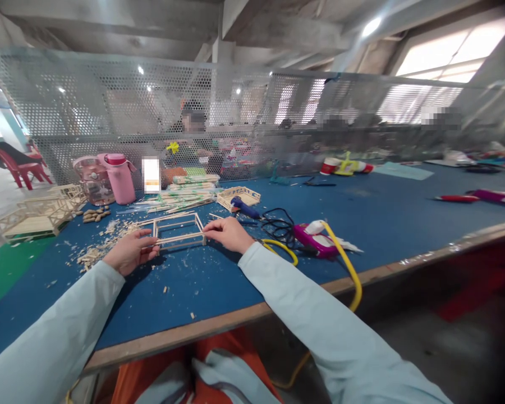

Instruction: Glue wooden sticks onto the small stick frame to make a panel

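Observation:
A small box-shaped frame of thin wooden sticks (180,241) is held between my two hands, just over the blue tabletop. My left hand (132,250) pinches its left front corner, thumb on top and the other fingers curled below. On the opposite side, my right hand (228,233) grips the right front corner between thumb and fingertips. Behind the frame lie bundled wooden sticks (189,191). A blue glue gun (244,207) rests to the right, beside a finished-looking stick tray (246,196).
Wood scraps (96,249) and peanuts (96,214) litter the left side. A pink bottle (120,178) and a clear jug (93,182) stand behind. A purple power strip (317,241) with a yellow cable (345,261) crosses the front edge. A perforated metal screen (151,101) closes off the back.

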`<state>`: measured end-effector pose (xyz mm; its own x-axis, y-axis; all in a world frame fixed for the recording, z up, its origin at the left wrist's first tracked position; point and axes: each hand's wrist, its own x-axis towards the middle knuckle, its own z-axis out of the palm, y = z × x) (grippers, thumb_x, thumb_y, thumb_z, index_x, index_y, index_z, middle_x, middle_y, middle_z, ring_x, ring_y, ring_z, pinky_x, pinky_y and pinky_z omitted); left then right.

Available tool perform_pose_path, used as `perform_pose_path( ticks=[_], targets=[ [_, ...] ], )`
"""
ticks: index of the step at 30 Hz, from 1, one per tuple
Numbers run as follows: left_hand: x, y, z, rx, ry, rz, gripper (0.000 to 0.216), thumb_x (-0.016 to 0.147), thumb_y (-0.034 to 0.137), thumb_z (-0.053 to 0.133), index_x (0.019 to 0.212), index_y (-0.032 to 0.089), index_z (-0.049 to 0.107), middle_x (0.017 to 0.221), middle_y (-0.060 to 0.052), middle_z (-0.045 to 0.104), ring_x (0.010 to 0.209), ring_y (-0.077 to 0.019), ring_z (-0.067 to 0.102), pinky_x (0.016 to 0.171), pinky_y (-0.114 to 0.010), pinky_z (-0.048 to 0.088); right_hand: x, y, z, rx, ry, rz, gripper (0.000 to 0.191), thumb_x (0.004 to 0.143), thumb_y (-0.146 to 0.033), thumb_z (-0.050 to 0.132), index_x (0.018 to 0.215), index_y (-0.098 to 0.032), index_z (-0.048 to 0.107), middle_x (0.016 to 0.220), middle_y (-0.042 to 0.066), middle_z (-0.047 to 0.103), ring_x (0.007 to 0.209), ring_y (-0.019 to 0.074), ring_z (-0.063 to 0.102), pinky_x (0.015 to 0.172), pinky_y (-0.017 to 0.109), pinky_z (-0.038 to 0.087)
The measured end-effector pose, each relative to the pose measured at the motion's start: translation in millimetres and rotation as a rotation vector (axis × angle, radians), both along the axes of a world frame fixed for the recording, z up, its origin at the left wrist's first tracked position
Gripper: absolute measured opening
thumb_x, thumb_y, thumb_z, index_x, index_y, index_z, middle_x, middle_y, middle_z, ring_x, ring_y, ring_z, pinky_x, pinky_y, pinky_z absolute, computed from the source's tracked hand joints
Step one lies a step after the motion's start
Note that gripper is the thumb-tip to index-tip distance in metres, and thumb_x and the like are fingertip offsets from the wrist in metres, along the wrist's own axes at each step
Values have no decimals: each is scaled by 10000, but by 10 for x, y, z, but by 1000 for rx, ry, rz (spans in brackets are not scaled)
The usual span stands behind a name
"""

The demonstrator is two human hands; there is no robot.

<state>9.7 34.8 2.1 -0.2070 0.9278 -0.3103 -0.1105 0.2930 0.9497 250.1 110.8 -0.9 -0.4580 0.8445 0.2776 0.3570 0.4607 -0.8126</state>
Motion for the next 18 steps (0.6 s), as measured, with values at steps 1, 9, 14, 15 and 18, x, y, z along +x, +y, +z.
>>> perform_pose_path(
  ticks=[1,9,14,15,18],
  targets=[
    [1,-1,0,5,14,-4,315,856,303,532,1136,159,516,1097,-71,573,894,-177,593,740,-372,518,-3,-3,2,19,-7,-4,128,670,-196,619,730,-142,717,703,33,697,661,148,611,614,240,457],
    [-15,-1,-38,145,337,17,366,764,226,622,1098,123,512,766,-17,592,586,-118,564,539,-267,482,-34,-3,-33,80,-30,-16,145,712,-194,587,760,-130,708,664,26,678,594,119,568,582,221,431],
    [-4,-41,-15,463,769,107,316,685,309,645,979,194,630,928,-45,548,781,-176,561,746,-320,461,-43,9,-46,61,-35,-3,158,720,-201,574,766,-113,696,641,25,666,545,103,539,554,216,423],
    [5,-47,-11,524,847,94,272,689,324,639,932,204,660,970,-55,539,883,-205,543,833,-340,429,-43,14,-47,58,-37,-3,159,717,-203,576,766,-112,697,636,25,665,539,102,534,549,216,420],
    [31,-53,-20,641,1037,9,180,707,340,625,816,225,710,944,-68,546,992,-256,483,938,-388,344,-43,28,-50,54,-41,-3,165,712,-206,579,771,-111,700,620,23,661,524,101,526,535,215,413]
  ],
)
